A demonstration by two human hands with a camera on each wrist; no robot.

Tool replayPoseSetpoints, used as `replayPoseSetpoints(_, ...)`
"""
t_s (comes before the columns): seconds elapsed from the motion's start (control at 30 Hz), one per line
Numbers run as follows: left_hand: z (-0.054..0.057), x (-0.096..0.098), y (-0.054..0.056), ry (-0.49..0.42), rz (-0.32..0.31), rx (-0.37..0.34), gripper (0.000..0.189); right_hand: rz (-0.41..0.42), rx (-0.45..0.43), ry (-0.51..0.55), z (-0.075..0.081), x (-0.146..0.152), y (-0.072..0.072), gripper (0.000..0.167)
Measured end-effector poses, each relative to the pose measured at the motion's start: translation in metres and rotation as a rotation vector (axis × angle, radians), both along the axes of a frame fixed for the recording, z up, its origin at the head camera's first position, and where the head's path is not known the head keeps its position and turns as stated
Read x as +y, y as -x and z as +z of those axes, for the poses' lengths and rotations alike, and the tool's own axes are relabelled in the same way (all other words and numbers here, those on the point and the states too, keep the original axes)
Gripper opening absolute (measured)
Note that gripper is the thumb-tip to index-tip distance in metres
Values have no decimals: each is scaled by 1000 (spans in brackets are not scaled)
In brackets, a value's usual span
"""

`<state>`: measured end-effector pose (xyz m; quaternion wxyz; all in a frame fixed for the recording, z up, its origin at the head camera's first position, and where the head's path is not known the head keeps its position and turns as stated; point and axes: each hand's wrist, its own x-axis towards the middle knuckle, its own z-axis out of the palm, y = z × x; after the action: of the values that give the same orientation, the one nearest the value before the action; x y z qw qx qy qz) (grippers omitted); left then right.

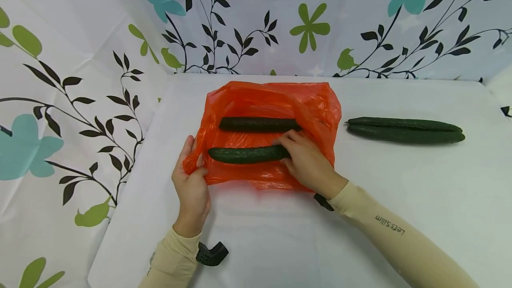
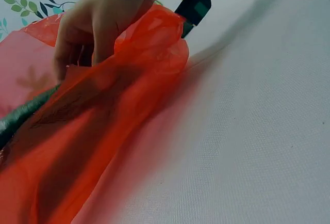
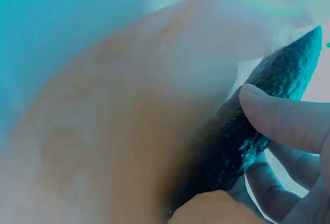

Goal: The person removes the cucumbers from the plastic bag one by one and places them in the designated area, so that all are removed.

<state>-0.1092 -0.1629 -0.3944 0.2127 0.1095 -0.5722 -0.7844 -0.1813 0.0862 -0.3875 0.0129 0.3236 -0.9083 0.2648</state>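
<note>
Over the table (image 1: 400,177), curled hands (image 1: 194,192) (image 1: 310,160) hold red bag (image 1: 318,99) (left) and cucumber (image 1: 246,155) (right sleeve (image 1: 404,241): "LetsSlim").

Held cucumber (image 1: 245,155): dark green, bumpy, lying crosswise at bag's mouth, right end in right hand (image 1: 309,161). Orange-red plastic bag (image 1: 258,94): thin, crinkled, mouth spread, left edge in left hand (image 1: 194,191). Second cucumber (image 1: 256,124): inside, parallel, farther back.

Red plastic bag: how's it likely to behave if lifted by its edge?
Probably floppy: the red plastic bag creases and bunches at the left hand. Likely light, as the film looks thin; dark shapes show through in the left wrist view. It may sag under the rear cucumber lying inside.
</note>
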Motion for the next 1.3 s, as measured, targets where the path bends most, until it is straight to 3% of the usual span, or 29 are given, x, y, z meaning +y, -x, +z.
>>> replayPoseSetpoints(0.2, -2, 2, 1, -9, 15, 1, 79, 18, -43, 71, 13, 5, -12, 46)
replayPoseSetpoints(0.37, -4, 3, 1, 1, 5, 15, 75, 89, -103, 211, 31, 7, -21, 47)
replayPoseSetpoints(0.73, -4, 2, 0, 1, -26, -4, 80, 222, -362, 630, 65, 12, -27, 42)
replayPoseSetpoints(0.97, -4, 1, 0, -37, -23, -8, 81, 240, -653, 881, 76, 17, -30, 42)
replayPoseSetpoints(1.07, -5, 1, 0, -37, -23, 3, 82, 249, -734, 954, 81, 19, -30, 40)
replayPoseSetpoints(1.3, -5, 0, 0, -25, -26, 0, 82, 266, -828, 1056, 90, 31, -31, 41)
